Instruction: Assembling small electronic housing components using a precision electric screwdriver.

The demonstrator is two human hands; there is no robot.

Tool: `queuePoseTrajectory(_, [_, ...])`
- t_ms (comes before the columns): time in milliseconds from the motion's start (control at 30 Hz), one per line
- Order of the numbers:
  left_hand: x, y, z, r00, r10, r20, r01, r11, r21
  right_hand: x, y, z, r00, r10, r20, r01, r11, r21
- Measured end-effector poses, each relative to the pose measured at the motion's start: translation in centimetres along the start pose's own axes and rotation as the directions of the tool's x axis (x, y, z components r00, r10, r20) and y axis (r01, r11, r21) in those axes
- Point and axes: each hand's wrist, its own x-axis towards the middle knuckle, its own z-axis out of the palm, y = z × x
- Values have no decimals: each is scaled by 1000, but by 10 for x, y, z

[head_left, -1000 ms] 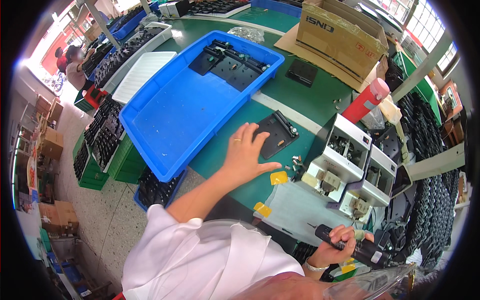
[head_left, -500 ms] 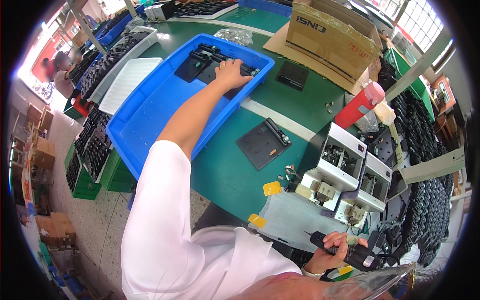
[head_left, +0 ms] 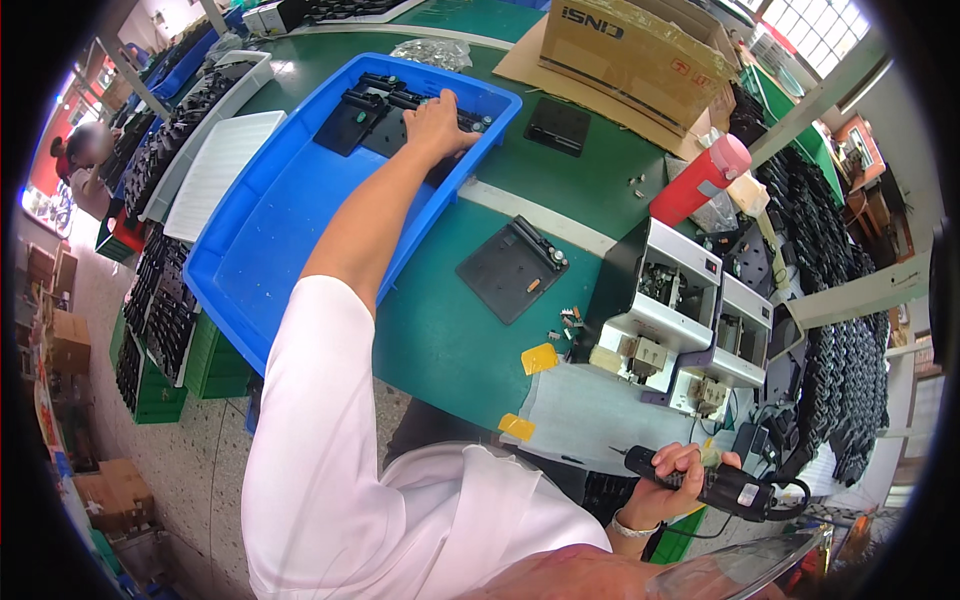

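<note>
The left hand [head_left: 437, 122] is covering part of the black plates [head_left: 372, 112] in the blue tray [head_left: 262, 215], so the grip is not showing. The right hand [head_left: 672, 487] is hiding the middle of a black power tool [head_left: 728, 489]. The small parts [head_left: 568, 320] on the desk [head_left: 440, 330] are appearing too small to identify.

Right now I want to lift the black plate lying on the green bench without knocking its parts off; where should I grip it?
Take the black plate by its bare lower-left edges, coming from the bench's near side. It lies flat with free bench there, while small fittings crowd its upper-right edge and loose screws lie to its right.
</note>
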Motion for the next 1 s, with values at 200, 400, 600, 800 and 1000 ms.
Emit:
queuePoseTrajectory(200, [7, -1, -31, 993, 116, 7, -116, 993, -26, -2, -7, -2, 997, -30, 69, 28, 999, 25])
queuePoseTrajectory(400, [-16, -32, -92, 914, 322, -247, -369, 913, -176, 43, -13, 30, 980, -158, 121, 106, 929, 353])
queuePoseTrajectory(600, [-171, 34, -144, 729, 659, -187, -679, 660, -322, 62, 6, 58, 952, -226, 207, 163, 946, 281])
queuePoseTrajectory(800, [-320, 83, -123, 690, 711, 132, -583, 655, -480, 64, 22, 53, 903, -285, 321, 239, 955, 175])
queuePoseTrajectory(1000, [-362, 115, -65, 652, 749, 118, -565, 584, -583, 67, 23, 51, 924, -232, 304, 166, 960, 227])
